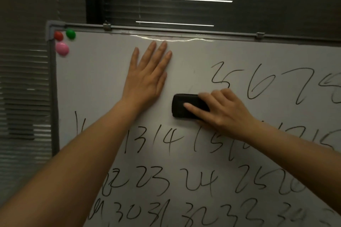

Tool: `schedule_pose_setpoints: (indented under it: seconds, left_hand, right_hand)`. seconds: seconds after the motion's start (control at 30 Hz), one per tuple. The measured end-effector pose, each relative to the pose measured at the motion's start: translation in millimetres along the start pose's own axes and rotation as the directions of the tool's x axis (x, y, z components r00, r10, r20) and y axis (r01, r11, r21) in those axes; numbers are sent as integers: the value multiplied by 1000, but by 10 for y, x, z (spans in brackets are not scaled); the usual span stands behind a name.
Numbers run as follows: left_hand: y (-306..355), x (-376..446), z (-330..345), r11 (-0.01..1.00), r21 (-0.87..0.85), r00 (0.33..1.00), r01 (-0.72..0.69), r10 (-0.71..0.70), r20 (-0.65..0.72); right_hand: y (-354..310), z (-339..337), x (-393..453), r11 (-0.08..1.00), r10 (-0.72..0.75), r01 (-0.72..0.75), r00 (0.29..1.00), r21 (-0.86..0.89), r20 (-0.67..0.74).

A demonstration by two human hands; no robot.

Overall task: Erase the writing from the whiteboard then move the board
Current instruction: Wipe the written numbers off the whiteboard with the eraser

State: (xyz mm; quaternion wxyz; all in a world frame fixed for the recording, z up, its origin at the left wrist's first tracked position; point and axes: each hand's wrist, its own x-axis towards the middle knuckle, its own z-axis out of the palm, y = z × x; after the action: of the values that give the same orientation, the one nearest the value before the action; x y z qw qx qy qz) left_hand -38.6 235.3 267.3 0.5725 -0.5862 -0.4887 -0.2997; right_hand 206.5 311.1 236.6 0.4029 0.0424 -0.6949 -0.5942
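Right hand (pixel 224 110) grips the eraser (pixel 184 106) on the whiteboard (pixel 203 57).

The left hand (pixel 148 77) lies flat with straight fingers on the board's upper middle, just left of the black eraser at the centre of the frame. Handwritten numbers (pixel 166 177) fill the right side and lower rows; the upper left area is wiped. Three magnets, red (pixel 58 35), green (pixel 70 34) and pink (pixel 62 49), sit at the top left corner.

Dim room, dark slatted window blinds (pixel 166 11) behind.
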Motion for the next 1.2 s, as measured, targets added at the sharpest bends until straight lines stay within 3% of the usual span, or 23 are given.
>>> schedule_pose_setpoints:
  seconds: [0.1, 0.3, 0.37, 0.57, 0.7, 0.8, 0.93, 1.07, 1.2]
  left_hand:
    - [25, -23, 54, 1000, 1, 1000, 10, -10, 13]
    - [-8, -39, 67, 1000, 18, 1000, 8, -8, 0]
    - [-1, -39, 57, 1000, 17, 1000, 3, -3, 2]
    - [73, 35, 2, 999, -17, 999, 31, -32, -38]
    - [220, 310, 14, 989, -7, 988, -144, 144, -52]
    - [338, 439, -3, 985, -3, 983, -173, 172, -69]
    - [405, 420, -77, 988, -32, 986, -149, 146, -77]
    - [411, 389, -167, 991, -14, 990, -136, 136, -40]
    - [476, 411, -242, 993, -8, 993, -118, 118, -33]
  right_hand:
    - [201, 12, 80, 998, 32, -32, 999, -46, 10]
    - [571, 4, 161, 919, 353, -339, 935, -201, 41]
    - [443, 15, 96, 930, 344, -335, 938, -154, 35]
    - [-100, -68, -146, 990, 139, -140, 988, 19, 74]
    - [-230, -125, -173, 989, 144, -147, 984, 23, 101]
    - [-198, -237, -160, 978, 174, -184, 979, 95, 105]
    - [84, -427, -296, 918, 383, -387, 922, 82, 64]
    - [554, -558, -346, 789, 614, -612, 789, -52, 18]
    - [757, -546, -334, 782, 618, -614, 786, -106, 4]
